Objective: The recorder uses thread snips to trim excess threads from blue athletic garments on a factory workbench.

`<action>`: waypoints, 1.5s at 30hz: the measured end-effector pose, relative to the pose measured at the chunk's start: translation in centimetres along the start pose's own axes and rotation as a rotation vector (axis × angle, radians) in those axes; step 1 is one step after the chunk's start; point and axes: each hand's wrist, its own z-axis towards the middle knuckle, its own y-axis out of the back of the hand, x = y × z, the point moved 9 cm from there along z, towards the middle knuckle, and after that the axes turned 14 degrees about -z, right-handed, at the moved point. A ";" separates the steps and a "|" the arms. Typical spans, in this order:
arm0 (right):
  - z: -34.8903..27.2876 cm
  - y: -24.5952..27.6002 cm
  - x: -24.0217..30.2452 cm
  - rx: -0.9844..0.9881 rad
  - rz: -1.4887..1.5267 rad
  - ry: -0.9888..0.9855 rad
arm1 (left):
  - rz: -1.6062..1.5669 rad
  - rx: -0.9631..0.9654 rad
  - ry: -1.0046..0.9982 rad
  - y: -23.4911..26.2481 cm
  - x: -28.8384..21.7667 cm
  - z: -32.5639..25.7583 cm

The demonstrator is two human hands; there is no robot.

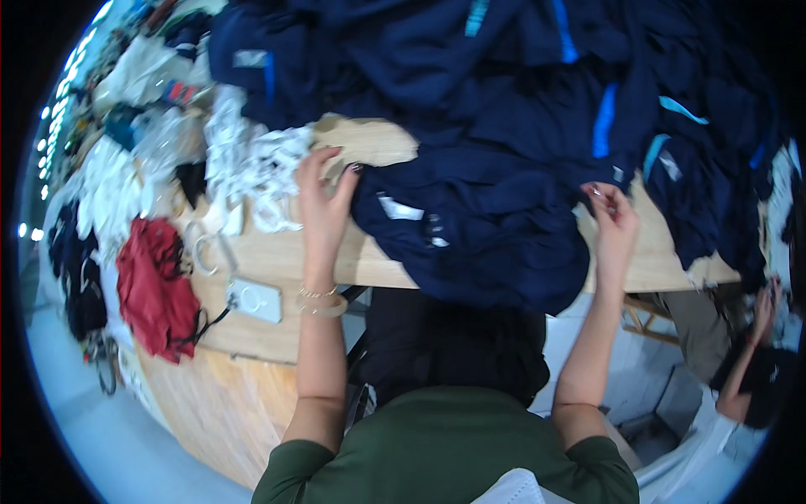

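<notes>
A navy blue garment [495, 227] lies bunched on the light wooden table in front of me, its near side hanging over the edge. A white label [401, 208] shows on its left part. At the garment's left edge is my left hand [326, 191], open, thumb and forefinger apart, the thumb tip against or very near the fabric. Beside the right edge, my right hand [614, 217] is closed in a pinch. Whatever its fingertips hold, if anything, is too small to make out.
Navy garments with blue stripes [403, 67] are heaped across the far side. Left of me are white fabric strips [277, 164], a red cloth bag or garment [155, 286], a phone [254, 300] and a tape roll [204, 252]. Another person [756, 378] sits at the right.
</notes>
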 end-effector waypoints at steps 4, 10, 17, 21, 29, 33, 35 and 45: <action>-0.1 -0.4 -1.9 -0.002 -0.051 -0.108 | -0.107 0.237 -0.293 -4.2 -8.1 -0.4; -1.4 -2.7 -3.4 0.164 0.189 -0.423 | -0.182 0.416 -0.388 -12.8 -14.3 -3.2; -1.9 -5.1 -2.0 0.456 0.540 -0.413 | -0.261 0.453 -0.534 -15.3 -16.0 -4.4; -1.5 -4.9 -2.1 0.406 0.644 -0.311 | -0.240 0.480 -0.554 -14.1 -15.6 -6.5; -1.5 -5.4 -1.9 0.426 0.630 -0.222 | -0.165 0.462 -0.609 -14.1 -16.0 -7.7; -1.5 -5.1 -1.8 0.419 0.614 -0.188 | -0.204 0.548 -0.543 -14.2 -16.1 -7.2; -1.7 -5.0 -1.6 0.420 0.589 -0.182 | -0.252 0.584 -0.497 -14.0 -16.6 -6.5; -1.8 -4.6 0.3 0.425 0.439 -0.043 | -0.314 0.692 -0.185 -18.5 -16.1 -1.3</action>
